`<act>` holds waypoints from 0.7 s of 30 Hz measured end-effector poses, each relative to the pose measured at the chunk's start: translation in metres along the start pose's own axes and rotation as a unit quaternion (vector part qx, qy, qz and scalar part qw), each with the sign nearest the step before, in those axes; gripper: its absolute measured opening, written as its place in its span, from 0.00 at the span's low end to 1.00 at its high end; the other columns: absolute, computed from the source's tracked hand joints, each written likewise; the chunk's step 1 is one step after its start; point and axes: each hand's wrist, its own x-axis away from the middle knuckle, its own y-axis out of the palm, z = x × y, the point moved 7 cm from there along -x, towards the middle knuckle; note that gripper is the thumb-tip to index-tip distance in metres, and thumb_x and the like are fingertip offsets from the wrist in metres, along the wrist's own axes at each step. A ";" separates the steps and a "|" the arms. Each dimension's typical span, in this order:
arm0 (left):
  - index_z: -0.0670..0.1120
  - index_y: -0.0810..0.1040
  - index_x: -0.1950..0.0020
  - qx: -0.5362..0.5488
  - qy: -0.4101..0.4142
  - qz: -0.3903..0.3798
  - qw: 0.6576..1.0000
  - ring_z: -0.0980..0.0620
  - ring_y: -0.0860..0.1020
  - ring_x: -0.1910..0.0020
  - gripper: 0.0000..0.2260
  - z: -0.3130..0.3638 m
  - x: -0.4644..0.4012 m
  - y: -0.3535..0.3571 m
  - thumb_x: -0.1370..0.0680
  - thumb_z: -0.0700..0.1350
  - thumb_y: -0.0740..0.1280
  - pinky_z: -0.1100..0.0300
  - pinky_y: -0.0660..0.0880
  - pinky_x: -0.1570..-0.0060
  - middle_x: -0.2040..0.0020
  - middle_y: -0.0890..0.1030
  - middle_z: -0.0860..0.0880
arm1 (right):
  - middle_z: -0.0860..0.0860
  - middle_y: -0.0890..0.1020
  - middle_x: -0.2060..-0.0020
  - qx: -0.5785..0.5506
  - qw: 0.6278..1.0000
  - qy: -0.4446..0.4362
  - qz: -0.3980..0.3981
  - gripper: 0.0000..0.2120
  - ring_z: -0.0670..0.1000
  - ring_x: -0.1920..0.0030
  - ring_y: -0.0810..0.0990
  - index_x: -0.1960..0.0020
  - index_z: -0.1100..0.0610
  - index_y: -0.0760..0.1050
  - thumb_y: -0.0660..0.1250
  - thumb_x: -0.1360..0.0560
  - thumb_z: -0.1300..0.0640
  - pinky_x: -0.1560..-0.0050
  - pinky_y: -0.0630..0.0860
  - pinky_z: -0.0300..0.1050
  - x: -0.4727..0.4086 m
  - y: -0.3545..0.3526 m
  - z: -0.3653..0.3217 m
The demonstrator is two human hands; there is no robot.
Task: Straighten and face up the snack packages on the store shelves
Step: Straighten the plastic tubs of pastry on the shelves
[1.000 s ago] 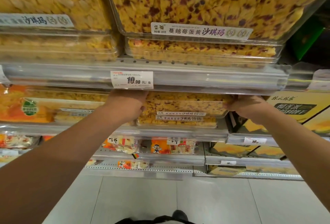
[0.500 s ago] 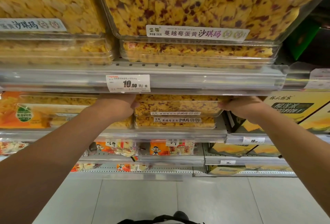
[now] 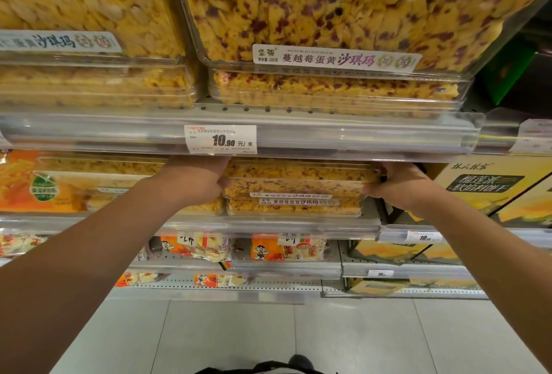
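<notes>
Clear plastic everywhere, so edges are hard to read. Far left, middle shelf: orange bag (image 3: 18, 182) with a green badge, cut off by the frame edge. Beside it a stack of clear trays (image 3: 98, 176) of yellow flaky snack, partly hidden behind the left forearm.

Left hand (image 3: 191, 182) reaches in under the upper shelf rail (image 3: 358, 138). Its fingers are curled around the left end of the top clear box (image 3: 298, 185), fingertips hidden behind the box end and the rail. That box holds yellow flakes with dark red bits, white label strip facing forward. It sits on a second matching box (image 3: 295, 206) on the middle shelf, roughly centre frame — whether it is lifted or fully resting, cannot tell.

Price tag (image 3: 221, 139) reading 10.90 hangs on the rail just above the left hand and covers part of the knuckles.

Right hand (image 3: 400, 185) grips the right end of the same box; thumb side faces the camera, fingers wrap round the far corner and are mostly out of sight.

Upper shelf: two large clear boxes tilted toward the camera on flat ones, tops cut off — plain yellow left (image 3: 89, 6), cranberry-speckled right (image 3: 343, 9).

Right of the hands: yellow cartons (image 3: 493, 188) with a dark label, partly cut off. Lower shelves: small orange-and-white snack packs (image 3: 268, 249), blurred.
</notes>
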 end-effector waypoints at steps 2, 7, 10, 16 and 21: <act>0.52 0.53 0.25 0.002 0.000 -0.001 1.000 0.40 0.67 0.29 0.28 -0.002 0.001 -0.001 0.20 0.56 0.61 0.51 0.70 0.39 0.24 0.63 0.45 | 0.39 0.72 0.58 -0.013 1.000 -0.002 0.004 0.22 0.36 0.60 0.70 0.41 0.46 0.67 0.74 0.28 0.59 0.65 0.62 0.27 0.000 0.000 0.002; 0.55 0.47 0.22 0.040 0.007 -0.015 0.999 0.43 0.63 0.26 0.37 -0.003 0.003 0.000 0.23 0.60 0.65 0.53 0.68 0.36 0.21 0.56 0.49 | 0.43 0.78 0.52 -0.052 0.999 -0.003 -0.007 0.24 0.44 0.55 0.79 0.41 0.45 0.68 0.76 0.30 0.57 0.57 0.78 0.39 0.002 0.004 0.005; 0.54 0.51 0.23 0.028 0.014 0.012 0.999 0.42 0.63 0.26 0.33 0.000 0.003 -0.003 0.22 0.59 0.64 0.51 0.68 0.35 0.21 0.58 0.48 | 0.47 0.80 0.50 -0.057 0.998 0.012 0.002 0.22 0.53 0.51 0.81 0.39 0.45 0.69 0.75 0.28 0.55 0.47 0.80 0.53 0.005 0.003 0.007; 0.55 0.52 0.22 0.039 0.032 0.030 0.998 0.41 0.61 0.25 0.31 0.002 0.008 -0.004 0.21 0.56 0.63 0.50 0.66 0.32 0.21 0.57 0.48 | 0.46 0.78 0.42 -0.064 0.998 -0.010 0.007 0.27 0.50 0.42 0.76 0.32 0.48 0.70 0.74 0.28 0.58 0.40 0.72 0.45 0.007 0.003 0.003; 0.58 0.50 0.22 0.030 0.032 0.051 0.998 0.41 0.59 0.24 0.32 -0.001 0.012 -0.008 0.21 0.56 0.64 0.49 0.64 0.29 0.20 0.55 0.48 | 0.48 0.76 0.37 -0.064 0.997 -0.036 0.004 0.31 0.52 0.39 0.76 0.28 0.48 0.66 0.74 0.27 0.58 0.36 0.72 0.52 0.009 0.006 -0.002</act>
